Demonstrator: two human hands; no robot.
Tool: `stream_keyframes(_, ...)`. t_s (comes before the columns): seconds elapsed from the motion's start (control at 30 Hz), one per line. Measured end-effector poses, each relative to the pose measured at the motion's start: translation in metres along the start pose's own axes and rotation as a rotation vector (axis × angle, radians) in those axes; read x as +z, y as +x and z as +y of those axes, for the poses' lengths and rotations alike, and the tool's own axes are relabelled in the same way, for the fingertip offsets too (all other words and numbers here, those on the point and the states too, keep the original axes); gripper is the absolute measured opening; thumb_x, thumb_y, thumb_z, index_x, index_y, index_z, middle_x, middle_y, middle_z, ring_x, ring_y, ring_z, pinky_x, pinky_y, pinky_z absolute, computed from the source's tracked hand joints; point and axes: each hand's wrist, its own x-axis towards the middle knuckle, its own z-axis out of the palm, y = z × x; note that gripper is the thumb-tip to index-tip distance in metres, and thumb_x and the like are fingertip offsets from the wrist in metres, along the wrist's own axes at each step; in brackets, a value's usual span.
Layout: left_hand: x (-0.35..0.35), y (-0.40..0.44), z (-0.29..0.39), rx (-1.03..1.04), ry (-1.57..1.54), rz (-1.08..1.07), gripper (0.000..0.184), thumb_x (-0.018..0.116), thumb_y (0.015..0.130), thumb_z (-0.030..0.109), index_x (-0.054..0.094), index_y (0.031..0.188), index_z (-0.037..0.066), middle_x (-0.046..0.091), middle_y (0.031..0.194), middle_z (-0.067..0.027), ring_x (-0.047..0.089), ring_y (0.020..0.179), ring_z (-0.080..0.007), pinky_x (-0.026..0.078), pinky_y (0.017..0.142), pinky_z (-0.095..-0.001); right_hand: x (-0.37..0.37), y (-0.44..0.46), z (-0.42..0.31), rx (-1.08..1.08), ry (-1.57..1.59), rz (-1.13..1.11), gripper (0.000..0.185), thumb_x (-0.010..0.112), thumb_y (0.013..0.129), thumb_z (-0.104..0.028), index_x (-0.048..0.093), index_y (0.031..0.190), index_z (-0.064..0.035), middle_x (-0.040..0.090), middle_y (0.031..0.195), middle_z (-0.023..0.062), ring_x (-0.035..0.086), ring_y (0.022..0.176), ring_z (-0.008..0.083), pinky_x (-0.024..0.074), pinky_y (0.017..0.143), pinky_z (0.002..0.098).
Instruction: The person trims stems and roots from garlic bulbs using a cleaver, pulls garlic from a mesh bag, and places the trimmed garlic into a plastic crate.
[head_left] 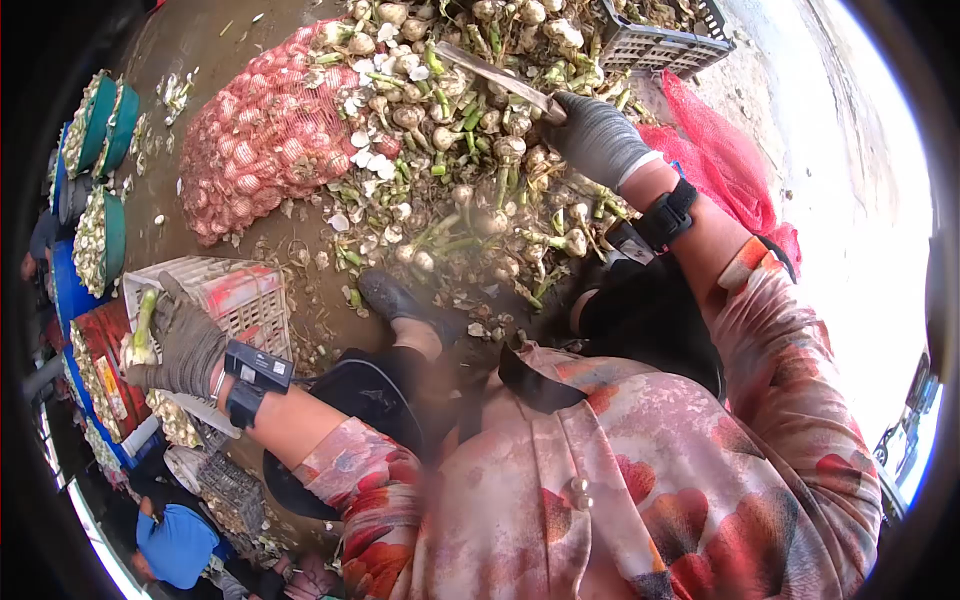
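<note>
My right hand (600,140), in a grey glove, is wrapped round the handle of a knife (500,80). Its blade points left over a heap of garlic (480,130) with green stems. Far to the left, my gloved left hand (185,345) grips a garlic bulb (143,335) with a short green stem, between thumb and fingers. That hand is beside a white plastic crate (250,305) with red marks. Dark devices are strapped to both wrists.
A red net sack (260,140) full of garlic lies left of the heap. Another pink net (715,150) lies right, below a dark crate (665,45). Green tubs (115,225) of garlic line the left side. A person in a blue shirt (175,540) is at lower left.
</note>
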Motion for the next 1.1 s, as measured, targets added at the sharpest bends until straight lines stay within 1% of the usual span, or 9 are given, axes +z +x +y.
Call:
stream_keyframes(0.1,-0.025,-0.008,-0.059,-0.274,0.285,-0.031,0.065,0.048,0.092,0.054,0.041,0.13,0.001,0.042,0.137,-0.0239,0.039,0.129,-0.035,0.03,0.111,-0.0504,-0.004,0.002,-0.008,-0.065,0.109,0.063,0.031,0.057,0.087,-0.034,0.062,0.098,-0.005,0.066,0.088,0.0203,0.063,0.086,0.0391,0.0496,0.076,0.0448)
stream_keyframes(0.23,-0.091,-0.158,-0.208,-0.608,1.002,-0.861,0.033,0.068,0.088,0.03,0.063,0.107,0.003,0.065,0.106,-0.0102,0.06,0.098,-0.0168,0.046,0.086,-0.0274,0.003,-0.003,-0.004,-0.159,0.138,0.123,0.027,0.065,0.086,-0.031,0.059,0.091,-0.0044,0.062,0.074,0.0196,0.061,0.073,0.04,0.0477,0.066,0.0438)
stream_keyframes(0.3,-0.101,-0.214,-0.245,-0.32,1.698,-1.244,0.065,0.069,0.074,0.05,0.06,0.122,0.008,0.064,0.112,-0.0192,0.058,0.11,-0.0293,0.04,0.1,-0.0405,0.006,-0.005,-0.005,-0.13,0.118,0.101,0.026,0.066,0.085,-0.029,0.059,0.09,-0.0044,0.062,0.074,0.0199,0.06,0.073,0.0407,0.0478,0.066,0.0437)
stream_keyframes(0.43,-0.102,-0.243,-0.268,-0.096,2.014,-1.344,0.052,0.071,0.077,0.038,0.059,0.122,0.016,0.057,0.118,-0.0162,0.044,0.121,-0.0337,0.04,0.098,-0.0453,0.012,-0.008,0.001,-0.095,0.049,0.039,0.032,0.059,0.087,-0.036,0.061,0.095,-0.0052,0.062,0.072,0.0214,0.063,0.07,0.0389,0.0497,0.064,0.0435)
stream_keyframes(0.57,-0.145,-0.214,-0.296,0.035,1.769,-1.303,0.043,0.062,0.081,0.036,0.061,0.116,0.011,0.055,0.126,-0.0109,0.052,0.113,-0.0319,0.037,0.101,-0.0428,0.032,-0.004,0.022,-0.176,-0.027,-0.08,0.042,0.059,0.086,-0.047,0.061,0.1,-0.0074,0.063,0.071,0.0204,0.064,0.069,0.0382,0.0498,0.062,0.0451)
stream_keyframes(0.7,-0.109,-0.182,-0.251,-0.267,1.227,-1.391,0.038,0.064,0.079,0.029,0.062,0.111,0.01,0.062,0.109,-0.0131,0.059,0.095,-0.0319,0.048,0.078,-0.043,0.037,-0.003,0.013,-0.177,-0.078,-0.305,0.031,0.062,0.084,-0.035,0.063,0.1,-0.0092,0.066,0.082,0.0181,0.065,0.082,0.037,0.0507,0.073,0.0463)
stream_keyframes(0.83,-0.077,-0.168,-0.216,0.496,1.195,-1.722,0.029,0.058,0.088,0.022,0.06,0.112,0.007,0.063,0.1,-0.0136,0.06,0.092,-0.0283,0.049,0.08,-0.0383,0.029,-0.01,-0.011,-0.323,-0.109,-0.288,0.026,0.061,0.083,-0.032,0.063,0.096,-0.0093,0.066,0.077,0.0185,0.065,0.079,0.0382,0.0507,0.071,0.0465)
stream_keyframes(0.9,-0.053,-0.167,-0.19,-0.657,1.07,-1.374,0.036,0.051,0.097,0.026,0.053,0.126,0.006,0.062,0.087,-0.0072,0.058,0.084,-0.0158,0.047,0.079,-0.0325,0.044,0.005,0.014,-0.231,-0.191,-0.338,0.029,0.059,0.083,-0.034,0.065,0.093,-0.0077,0.066,0.078,0.0187,0.065,0.077,0.0378,0.0513,0.071,0.0453)
stream_keyframes(1.1,-0.055,-0.172,-0.166,-0.548,0.928,-1.293,0.026,0.059,0.093,0.019,0.059,0.113,0.002,0.063,0.095,-0.0041,0.054,0.087,-0.0114,0.046,0.08,-0.0278,0.05,-0.004,0.015,-0.098,0.426,-0.144,0.053,0.067,0.08,-0.053,0.067,0.098,-0.0029,0.068,0.084,0.0178,0.065,0.087,0.031,0.049,0.081,0.0379)
